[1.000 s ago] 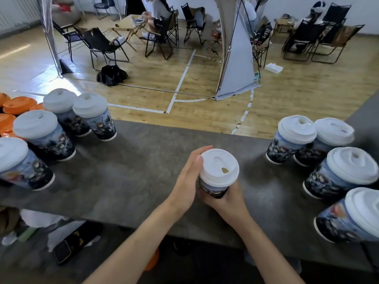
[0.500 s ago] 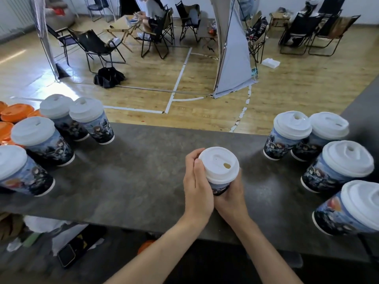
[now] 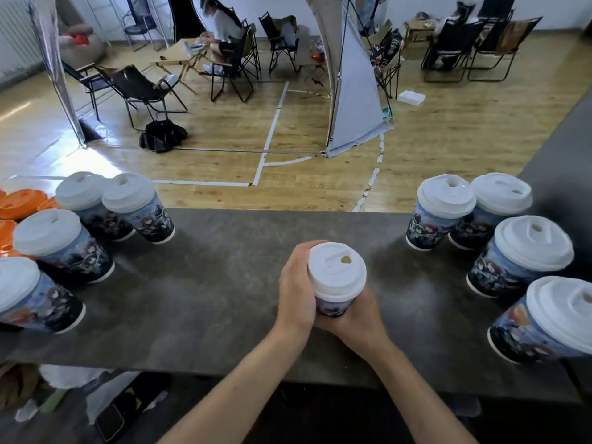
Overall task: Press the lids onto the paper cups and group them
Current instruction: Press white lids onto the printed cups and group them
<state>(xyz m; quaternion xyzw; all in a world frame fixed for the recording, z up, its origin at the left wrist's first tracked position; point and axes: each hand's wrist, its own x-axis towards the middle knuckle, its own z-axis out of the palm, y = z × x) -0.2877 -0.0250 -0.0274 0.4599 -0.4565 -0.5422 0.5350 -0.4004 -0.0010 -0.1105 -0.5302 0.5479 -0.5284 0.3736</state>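
Left hand [image 3: 296, 293] now wrapped round lidded cup [image 3: 336, 283], earlier flat beside it; I see right hand [image 3: 358, 322] gripping cup's lower part, middle of desk [image 3: 208, 283].

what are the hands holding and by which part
One lidded cup: left hand wraps its side up to the lid, right hand grips its lower wall.

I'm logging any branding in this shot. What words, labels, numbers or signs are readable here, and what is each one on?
None is readable.
The held cup: printed artwork, largely covered by the left hand and right hand; no legible lettering.
Its lid: plain white, nothing readable.
The left cups and right cups: artwork too blurred for words.
The dark bag on a far chair: white marks, too small to read.
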